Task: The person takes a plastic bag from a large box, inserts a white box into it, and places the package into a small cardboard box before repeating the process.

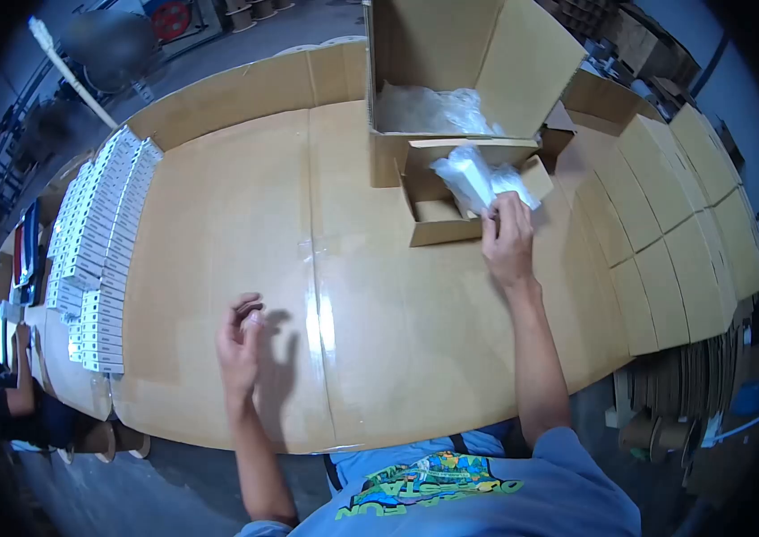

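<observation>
My right hand [508, 234] reaches over the front edge of a small open cardboard box [447, 234], its fingers closed on a clear plastic bag [469, 174] with something white in it. More clear plastic shows beside it in the same box. What exactly the fingertips pinch is partly hidden by the hand. My left hand [241, 345] hovers above the cardboard-covered table [218, 233], fingers loosely curled and apart, holding nothing. Directly behind the small box stands a large open carton [514, 54] with clear plastic bags [438, 109] inside.
Small white boxes [98, 237] are stacked in rows along the table's left side. Closed brown cartons [666, 215] stand stacked at the right edge. A low cardboard wall [245, 85] rims the back. At far left, another person's arm [23, 371] shows.
</observation>
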Demonstrator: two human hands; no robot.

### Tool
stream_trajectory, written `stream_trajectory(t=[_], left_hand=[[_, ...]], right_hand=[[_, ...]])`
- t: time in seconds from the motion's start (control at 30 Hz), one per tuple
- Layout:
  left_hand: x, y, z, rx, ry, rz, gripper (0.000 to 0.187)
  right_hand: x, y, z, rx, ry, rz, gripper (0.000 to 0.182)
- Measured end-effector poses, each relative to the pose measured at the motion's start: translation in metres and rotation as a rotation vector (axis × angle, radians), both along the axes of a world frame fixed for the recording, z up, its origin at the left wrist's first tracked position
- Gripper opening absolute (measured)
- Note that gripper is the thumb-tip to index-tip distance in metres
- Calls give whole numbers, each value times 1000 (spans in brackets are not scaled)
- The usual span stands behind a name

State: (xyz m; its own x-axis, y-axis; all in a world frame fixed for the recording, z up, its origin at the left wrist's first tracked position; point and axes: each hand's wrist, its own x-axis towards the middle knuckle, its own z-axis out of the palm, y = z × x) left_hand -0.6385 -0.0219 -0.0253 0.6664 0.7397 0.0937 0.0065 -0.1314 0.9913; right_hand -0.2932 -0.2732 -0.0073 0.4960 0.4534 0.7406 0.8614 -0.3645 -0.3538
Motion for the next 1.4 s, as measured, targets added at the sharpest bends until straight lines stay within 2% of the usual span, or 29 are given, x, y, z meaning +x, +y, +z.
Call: stream_trajectory(t=[0.1,0.2,0.3,0.43,0.5,0.6,0.63,0.67,0.7,0.77,0.9,0.97,1.03,1.07,1.1,1.13,1.23,1.27,1.3,1.4], left_hand=[[-18,51,3,125,90,92,26],[-27,80,14,189,66,124,24],[-39,112,17,350,156,159,21],[-62,135,43,508,392,364,22],[-80,160,33,545,403,398,23],[-100,187,39,578,411,461,22],[-107,193,45,662,442,487,22],[-114,201,49,745,482,524,22],[-125,215,50,937,465,503,24],[-114,220,63,1046,534,616,24],[-107,238,79,1062,541,695,25],[-113,256,81,1103,529,780,29],[-130,280,75,1150,508,875,35],[-136,287,72,1170,556,900,48],[-142,294,72,1186,606,877,50],[-150,300,71,1201,658,851,53],[-162,308,70,1176,697,821,56],[-165,308,69,1169,663,823,55],[-167,306,69,1161,630,824,54],[-179,303,73,1258,658,811,45]], right_hand=[[3,1,-2,2,59,1,18],[8,7,-2,-33,64,54,19],[3,10,10,-105,-42,63,19],[-10,10,16,-126,-70,-33,16],[-13,9,12,-148,-6,-136,13],[-18,10,6,-147,35,-276,22],[-13,7,0,-141,34,-270,27],[-13,11,-2,-114,151,-306,28],[-8,8,-5,-154,85,-300,25],[16,2,-25,-111,173,-233,23],[35,-1,-35,-209,163,-276,17],[54,-4,-50,-265,59,-346,14],[45,1,-39,-427,-2,-435,17],[44,2,-40,-481,-25,-460,18],[40,3,-33,-539,-50,-487,19],[33,5,-26,-676,4,-630,21],[38,-12,-22,-642,-166,-495,21],[51,-25,-24,-814,-110,-518,36],[52,-29,-20,-862,-105,-514,38],[40,-29,-17,-768,-195,-455,43]])
